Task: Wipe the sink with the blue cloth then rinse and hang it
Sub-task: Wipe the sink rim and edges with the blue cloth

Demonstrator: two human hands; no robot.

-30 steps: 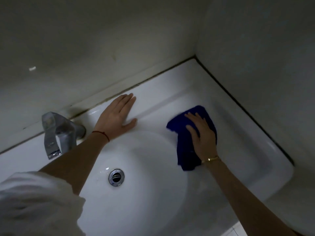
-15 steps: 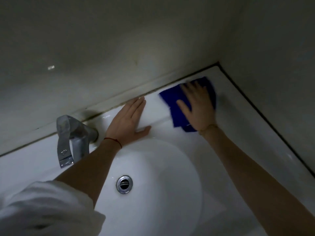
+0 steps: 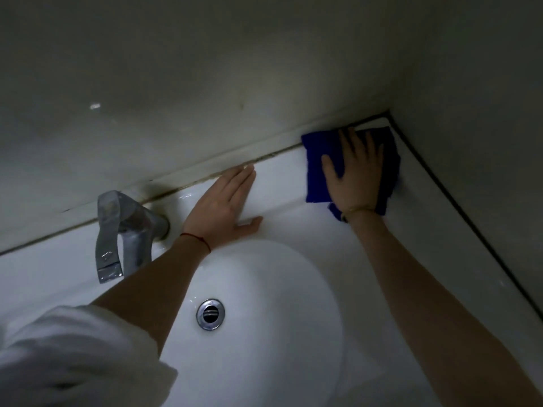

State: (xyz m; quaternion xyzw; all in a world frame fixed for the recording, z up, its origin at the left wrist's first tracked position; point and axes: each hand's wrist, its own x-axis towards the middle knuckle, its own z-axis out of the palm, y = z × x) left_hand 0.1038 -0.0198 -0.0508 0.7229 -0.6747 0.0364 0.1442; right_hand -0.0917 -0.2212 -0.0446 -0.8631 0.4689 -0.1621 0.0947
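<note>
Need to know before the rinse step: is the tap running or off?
Off, as far as can be seen: no stream falls from the faucet spout, and the sink basin around the drain shows no flowing water.

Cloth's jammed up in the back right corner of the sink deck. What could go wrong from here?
1. The right hand presses the blue cloth flat with straight fingers, so it may bunch against the dark sealant line and miss the corner.
2. The left hand braces on the glossy sink ledge; it could slip if wet.
3. Dim light may hide missed grime along the back seam.
</note>
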